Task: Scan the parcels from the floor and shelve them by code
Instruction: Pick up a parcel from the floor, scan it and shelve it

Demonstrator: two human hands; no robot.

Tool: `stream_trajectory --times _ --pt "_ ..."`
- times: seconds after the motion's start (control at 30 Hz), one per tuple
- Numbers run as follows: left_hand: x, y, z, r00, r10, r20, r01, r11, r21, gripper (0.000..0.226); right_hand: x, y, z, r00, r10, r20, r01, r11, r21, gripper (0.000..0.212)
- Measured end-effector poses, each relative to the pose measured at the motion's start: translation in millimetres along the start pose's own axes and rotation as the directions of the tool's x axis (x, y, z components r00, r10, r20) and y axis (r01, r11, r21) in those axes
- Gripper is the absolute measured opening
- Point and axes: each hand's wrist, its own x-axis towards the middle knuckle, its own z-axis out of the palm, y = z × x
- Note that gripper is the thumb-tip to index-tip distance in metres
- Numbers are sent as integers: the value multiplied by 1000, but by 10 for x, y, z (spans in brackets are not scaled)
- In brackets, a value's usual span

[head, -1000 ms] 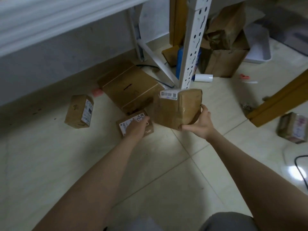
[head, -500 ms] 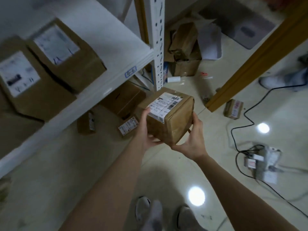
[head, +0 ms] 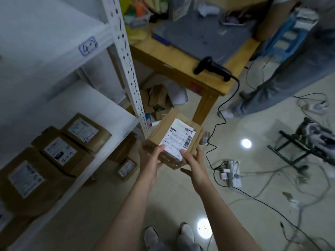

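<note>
I hold a brown cardboard parcel in front of me at waist height, its white barcode label facing up. My left hand grips its near left corner with the thumb on the label. My right hand grips the near right edge, thumb on the label too. A black handheld scanner lies on the wooden table beyond the parcel. The white metal shelf on my left carries several labelled parcels. A small parcel lies on the floor under the shelf.
The shelf's perforated upright stands just left of the parcel. Another person's legs stand at the right of the table. A power strip and loose cables spread over the tiled floor at right. Cardboard scraps lie under the table.
I have straightened up with the parcel, lifting it from the floor. My left hand joined my right on it. The view rose to show the table, scanner and shelves.
</note>
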Motion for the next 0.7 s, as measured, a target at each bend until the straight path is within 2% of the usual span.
stream_trajectory --times 0.07,0.17,0.33,0.47,0.57,0.7 --pt "-238 159 53 997 56 53 -57 998 18 120 -296 -182 19 999 -31 -13 32 996 86 89" --pt "-568 340 137 983 107 149 -120 990 77 122 -635 -364 16 996 -58 -63 68 982 174 70" --pt "-902 501 421 969 158 190 -167 985 36 127 -784 -675 -49 999 -34 -38 45 942 332 89" --pt "-878 671 588 965 152 215 -185 972 142 141 -649 -943 -227 998 -64 -12 64 946 319 90" --pt "-710 840 789 976 162 147 -193 953 234 156 -451 -1229 -391 994 -105 1 100 944 316 85" --pt "-522 992 1260 982 158 103 -177 961 211 160 -62 -1662 -598 991 -100 89 72 961 268 94"
